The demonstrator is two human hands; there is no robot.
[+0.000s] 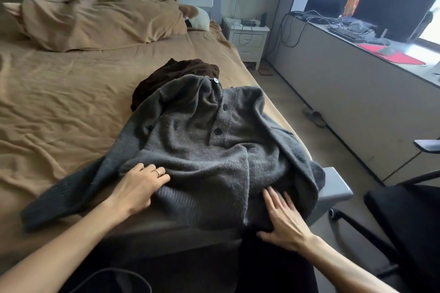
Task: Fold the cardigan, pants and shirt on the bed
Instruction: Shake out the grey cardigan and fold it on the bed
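We are at the very start: the grey cardigan (214, 150) lies unfolded and rumpled at the near corner of the bed (59, 102), its front up, with nothing yet squared or doubled over. One sleeve (59, 197) trails out to the left across the sheet. Under its collar end sits a dark brown garment (176, 74) in a loose heap, also unfolded; we cannot tell whether it is the pants or the shirt, and we see no third piece. So all three folds appear to be left.

Our left hand (140, 188) rests on the cardigan's left lower edge with its fingers curled into a fold of the knit, gripping it. Our right hand (283, 219) lies flat on the lower right part, fingers straight and spread, pressing the cloth down.

The cardigan is a thick, fuzzy knit with a ribbed hem and cuff, a ribbed placket and dark round buttons (217, 131). It looks soft and limp, prone to slump. The tan sheet is thin and creased, and a matching duvet (95, 19) is bunched at the head
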